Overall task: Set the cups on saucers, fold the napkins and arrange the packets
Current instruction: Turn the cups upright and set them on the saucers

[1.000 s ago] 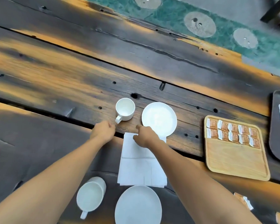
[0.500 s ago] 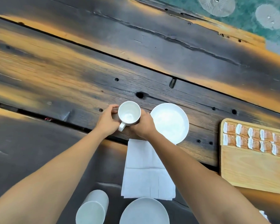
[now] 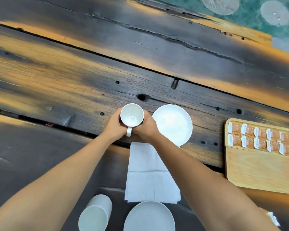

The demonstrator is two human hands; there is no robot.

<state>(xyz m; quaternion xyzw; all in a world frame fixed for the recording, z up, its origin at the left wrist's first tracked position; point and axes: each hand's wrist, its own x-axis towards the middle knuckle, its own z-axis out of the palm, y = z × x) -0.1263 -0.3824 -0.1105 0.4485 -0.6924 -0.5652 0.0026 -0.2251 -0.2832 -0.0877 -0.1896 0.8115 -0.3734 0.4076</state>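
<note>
Our fingers [image 3: 118, 116] wrap both sides of the small white ceramic cup [image 3: 132, 115], left hand [image 3: 113, 125] and right hand [image 3: 144, 129] holding it, handle toward us. Round white saucer [image 3: 173, 125] just right of cup. Cup's stiff, glazed, likely slippery, breakable; gripping the walls suits it.

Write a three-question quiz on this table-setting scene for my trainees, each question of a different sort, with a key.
1. True or false: the far cup already stands on the far saucer.
2. How many rows of packets lie in the wooden tray?
3. Multiple choice: the napkin lies
A. inside the tray
B. flat between the two saucers
C. inside the near cup

Key
1. False: the left hand and right hand hold it beside the saucer.
2. Two.
3. B: the near saucer is at its near end.
</note>
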